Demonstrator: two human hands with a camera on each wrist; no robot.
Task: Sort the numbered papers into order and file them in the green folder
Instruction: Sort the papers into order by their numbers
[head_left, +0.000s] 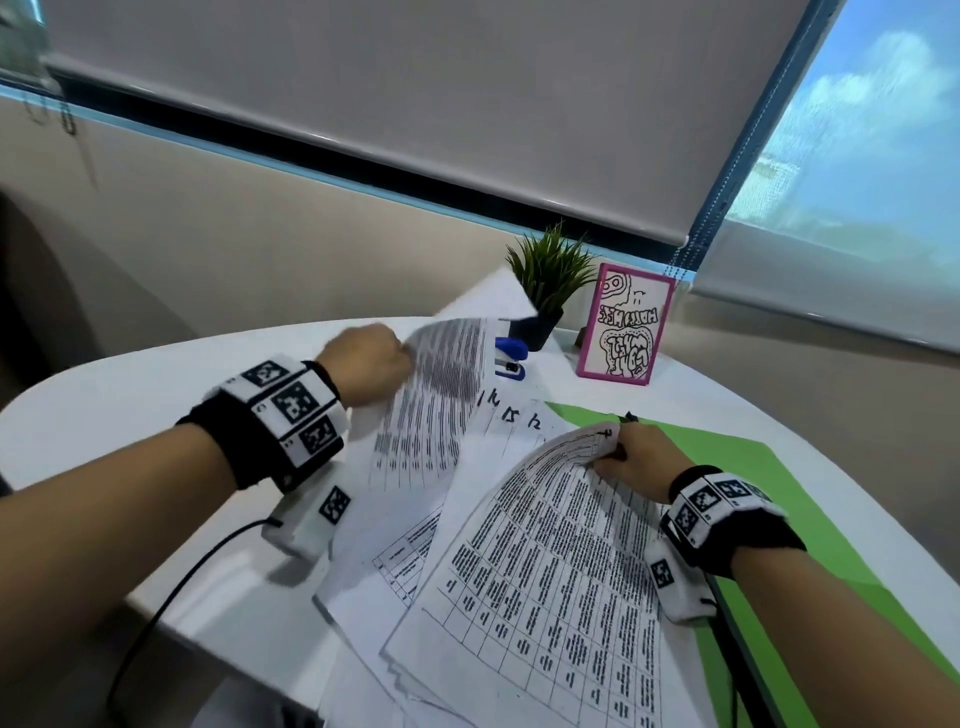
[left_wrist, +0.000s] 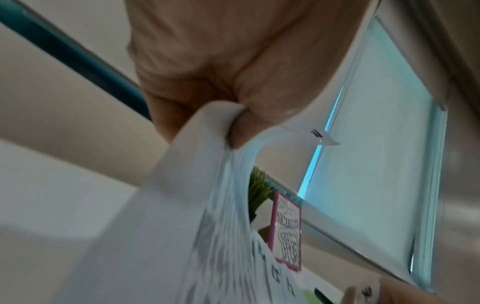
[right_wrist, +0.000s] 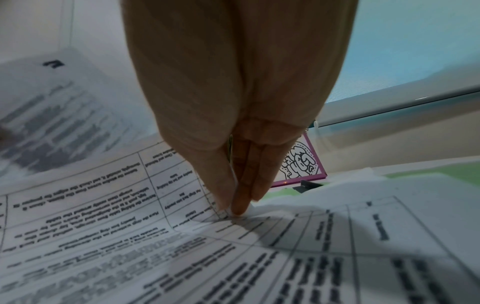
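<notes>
Papers (head_left: 519, 561) are lying fanned across a white tabletop (head_left: 130, 395), overlapping a green folder (head_left: 753, 467) at the right. The left hand (head_left: 366, 364) is gripping several sheets (head_left: 441, 374) in curled fingers (left_wrist: 187, 115), lifting them. The right hand (head_left: 636, 457) is pinching the corner of one curled sheet (right_wrist: 103, 195) between thumb and fingers (right_wrist: 241, 197).

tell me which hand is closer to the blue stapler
Left. The left hand, gripping a lifted printed paper sheet, is just left of the blue stapler; the right hand sits nearer the person, over the green folder.
</notes>
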